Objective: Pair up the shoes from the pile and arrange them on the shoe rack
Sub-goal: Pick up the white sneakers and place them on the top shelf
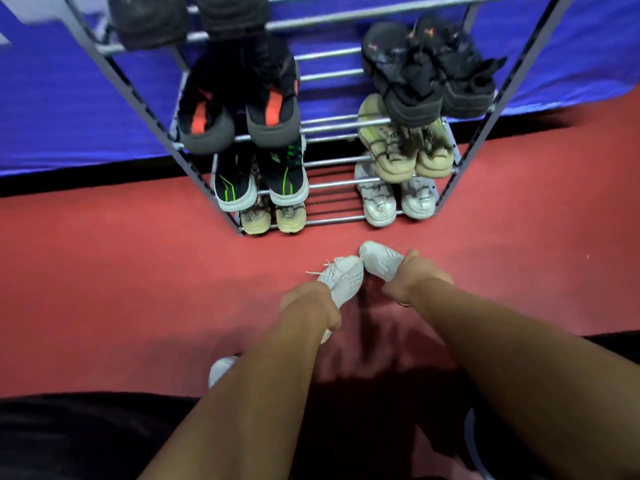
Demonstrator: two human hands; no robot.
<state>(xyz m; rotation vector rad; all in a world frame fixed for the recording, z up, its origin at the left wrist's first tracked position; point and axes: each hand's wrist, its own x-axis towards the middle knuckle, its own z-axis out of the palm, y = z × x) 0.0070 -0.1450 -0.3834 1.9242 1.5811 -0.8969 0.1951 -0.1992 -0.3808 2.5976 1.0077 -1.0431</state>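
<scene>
My left hand (310, 311) grips a white knit sneaker (343, 277) with loose laces, toe pointing away. My right hand (415, 275) grips a matching white sneaker (379, 259). Both shoes hang just above the red floor, toes nearly touching, a short way in front of the metal shoe rack (332, 220). The rack's tiers hold pairs at left and right: black-and-orange shoes (239, 109), black-and-green shoes (259, 181), beige shoes (273, 218), black sandals (429, 71), tan sneakers (405, 147) and white chunky sneakers (394, 199). The middle of each tier is bare bars.
Another white shoe (220, 370) lies on the red floor by my left forearm. A blue sheet (69, 109) hangs behind the rack. Dark shoes (187, 19) sit on the top tier. My dark clothing fills the bottom edge.
</scene>
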